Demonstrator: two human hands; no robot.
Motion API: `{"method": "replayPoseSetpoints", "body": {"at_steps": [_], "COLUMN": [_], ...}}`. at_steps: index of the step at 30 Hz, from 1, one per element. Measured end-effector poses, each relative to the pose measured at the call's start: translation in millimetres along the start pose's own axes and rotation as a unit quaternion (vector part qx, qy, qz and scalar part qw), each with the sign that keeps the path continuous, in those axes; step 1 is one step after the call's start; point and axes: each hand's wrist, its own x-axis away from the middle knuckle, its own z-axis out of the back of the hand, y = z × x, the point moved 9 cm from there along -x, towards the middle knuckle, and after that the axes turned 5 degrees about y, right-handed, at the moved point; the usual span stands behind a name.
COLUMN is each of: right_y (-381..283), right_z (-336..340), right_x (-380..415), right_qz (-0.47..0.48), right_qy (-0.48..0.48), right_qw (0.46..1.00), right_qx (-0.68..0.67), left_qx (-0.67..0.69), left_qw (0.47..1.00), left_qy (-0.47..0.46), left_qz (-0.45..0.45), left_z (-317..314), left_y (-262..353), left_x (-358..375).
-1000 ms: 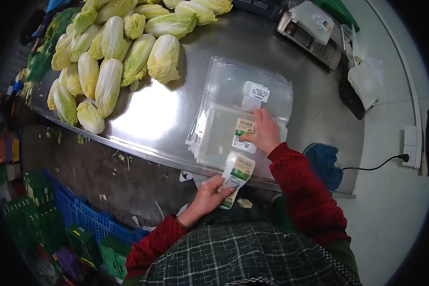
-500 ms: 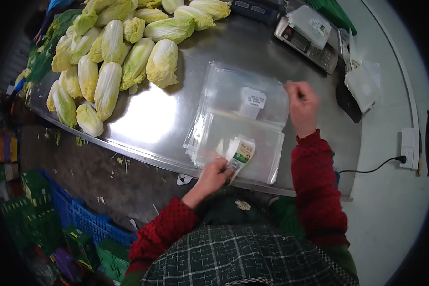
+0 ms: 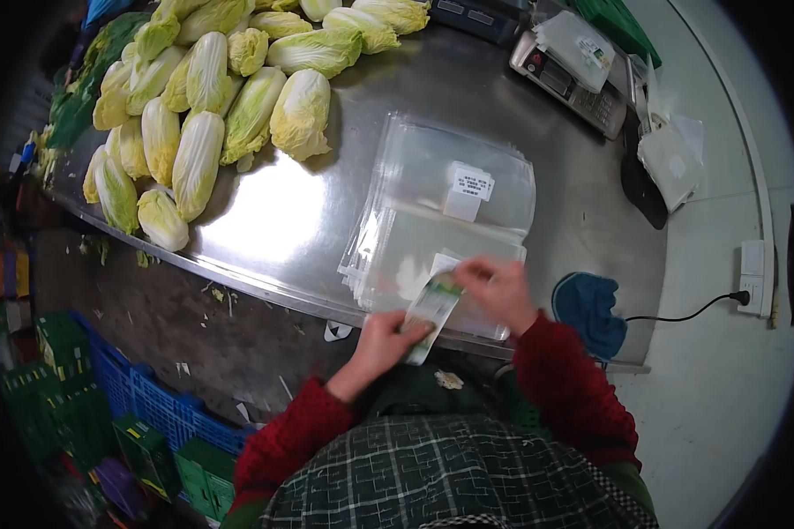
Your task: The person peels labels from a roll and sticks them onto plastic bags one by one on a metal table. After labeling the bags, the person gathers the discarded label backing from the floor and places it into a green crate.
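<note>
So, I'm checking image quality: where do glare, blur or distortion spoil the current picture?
Head view: white glare on the table beside the cabbages; right hand blurred; print on the labels in the left hand unreadable; table edge bowed, picture corners black.

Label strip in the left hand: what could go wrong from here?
1. The label strip could crease or tear, with the right hand bunched at its upper end.
2. Its lower end appears past the table edge; if the left hand slips, it might fall.
3. The clear bags lie with uneven edges, so a nudge could shift them.
</note>
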Motion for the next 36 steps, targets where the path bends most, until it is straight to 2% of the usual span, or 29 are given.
{"method": "replayPoseSetpoints", "body": {"at_steps": [1, 2, 3, 4, 5, 7, 8, 10, 12, 15, 17, 19, 20, 21, 22, 23, 24, 25, 27, 28, 30, 31, 32, 33, 34, 35, 36], "right_y": [0.6, 8.5, 19.9, 30.1, 38.2, 38.5, 33.0, 31.5, 22.5, 35.4, 35.0, 32.5, 32.2, 39.2, 45.2, 10.7, -14.4, -14.7, 5.3, 5.4, 27.1, 30.5, 34.0, 31.5, 28.6, 25.9, 15.1], "right_z": [17.2, 18.2, 9.6, 0.0, -6.6, -25.6, -21.6, -29.0, -39.2, -49.1, -43.1, -42.4, -34.9, -18.6, -0.3, 51.1, 97.6, 98.0, 51.5, 16.1, -16.9, -21.7, -23.0, -21.6, -28.5, -30.1, -29.8], "right_x": [-11.1, -20.6, -32.0, -39.1, -38.9, -30.9, -28.4, -11.8, -1.9, 8.3, 2.3, -3.7, -11.9, -27.9, -42.8, -62.3, -65.8, -59.5, -48.2, -28.8, 1.2, 3.9, 12.5, 17.6, 22.7, 27.2, 29.5], "right_qz": [0.000, -0.003, 0.005, 0.017, 0.021, 0.061, 0.105, 0.124, 0.185, 0.161, 0.142, 0.190, 0.193, 0.106, 0.017, 0.085, 0.150, 0.149, 0.011, -0.010, -0.051, -0.053, -0.063, -0.070, -0.064, -0.066, -0.024], "right_qy": [0.068, 0.070, 0.030, -0.009, -0.008, 0.011, 0.060, 0.037, -0.007, -0.062, -0.029, -0.063, -0.060, -0.035, -0.009, 0.139, 0.282, 0.284, 0.039, -0.053, -0.093, -0.100, -0.089, -0.072, -0.113, -0.112, -0.095], "right_qw": [0.998, 0.997, 0.998, 0.991, 0.991, 0.958, 0.949, 0.943, 0.921, 0.946, 0.959, 0.959, 0.958, 0.976, 0.985, 0.982, 0.948, 0.947, 0.998, 0.990, 0.994, 0.994, 0.994, 0.994, 0.991, 0.991, 0.995], "right_qx": [-0.017, -0.020, 0.056, 0.132, 0.132, 0.281, 0.291, 0.307, 0.343, 0.273, 0.244, 0.202, 0.204, 0.190, 0.172, 0.093, 0.010, 0.010, 0.039, 0.133, -0.009, -0.009, -0.021, -0.031, -0.011, -0.010, 0.000], "left_qx": [-0.004, 0.033, 0.071, 0.083, 0.072, 0.051, 0.053, 0.041, 0.037, -0.028, -0.056, -0.087, -0.067, -0.067, -0.077, -0.088, -0.099, -0.101, -0.066, -0.064, -0.011, -0.008, -0.066, -0.122, -0.156, -0.154, -0.025], "left_qw": [1.000, 0.999, 0.997, 0.996, 0.997, 0.998, 0.998, 0.990, 0.989, 0.985, 0.977, 0.971, 0.968, 0.968, 0.976, 0.982, 0.987, 0.987, 0.997, 0.997, 1.000, 1.000, 0.980, 0.920, 0.902, 0.903, 0.964], "left_qy": [-0.002, -0.010, -0.017, -0.016, -0.023, -0.019, -0.016, 0.003, -0.012, -0.106, -0.131, -0.059, 0.011, 0.010, 0.012, 0.015, 0.016, 0.014, 0.011, 0.013, 0.010, 0.014, 0.098, 0.176, 0.162, 0.159, 0.078], "left_qz": [0.002, 0.015, 0.026, 0.012, -0.005, -0.042, -0.035, -0.135, -0.141, -0.130, -0.161, -0.213, -0.240, -0.243, -0.205, -0.168, -0.126, -0.127, -0.034, -0.040, -0.004, 0.002, -0.163, -0.327, -0.369, -0.368, -0.254], "left_z": [-1.2, -5.8, -9.9, -11.7, -13.0, -8.1, -7.4, -2.1, -0.7, -25.6, -35.2, -28.3, -20.9, -22.6, -22.5, -21.0, -19.2, -18.5, -14.1, -13.7, -12.4, -13.0, -2.7, 3.7, 1.3, -0.7, -6.9], "left_y": [-14.2, -36.3, -50.6, -46.4, -40.2, -21.8, -24.0, -7.1, -6.7, -1.3, 11.2, 22.6, 23.5, 20.0, 10.8, 4.3, 1.9, 1.9, -10.5, -4.3, -2.9, -7.5, 15.2, 42.0, 48.7, 47.9, 29.9], "left_x": [8.4, 16.0, 22.1, 24.6, 25.3, 29.5, 31.1, 32.0, 25.9, 31.7, 23.9, 3.2, -8.3, -13.9, -21.3, -27.6, -28.0, -26.0, -31.8, -32.6, -26.6, -28.5, -24.1, -10.5, -11.0, -10.7, -24.2]}}
